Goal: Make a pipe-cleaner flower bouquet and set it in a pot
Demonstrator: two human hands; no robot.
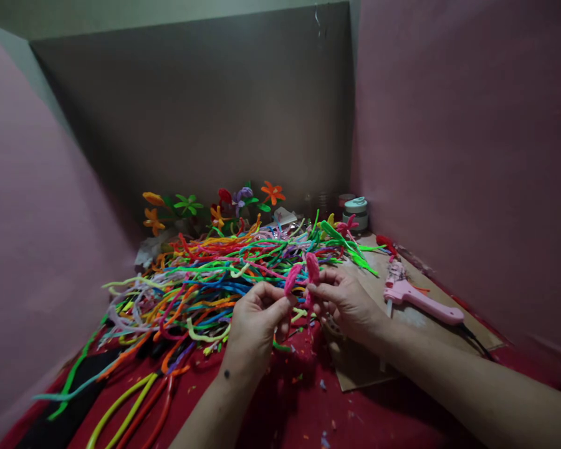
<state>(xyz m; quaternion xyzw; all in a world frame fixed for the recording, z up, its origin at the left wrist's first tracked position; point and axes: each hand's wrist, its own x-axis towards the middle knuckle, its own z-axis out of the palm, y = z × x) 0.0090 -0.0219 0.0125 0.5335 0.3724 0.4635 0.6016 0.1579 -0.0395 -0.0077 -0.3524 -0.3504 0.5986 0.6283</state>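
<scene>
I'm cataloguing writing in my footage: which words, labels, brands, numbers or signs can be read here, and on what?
None can be read anywhere in this picture.
Bright pink fuzzy pieces: no visible text.
Pink plastic glue gun with black cord: no legible marking.
Small round container with pale teal lid: too small and blurred to tell.

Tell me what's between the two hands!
In the head view, bright pink fuzzy pieces are between the left hand and the right hand.
</scene>
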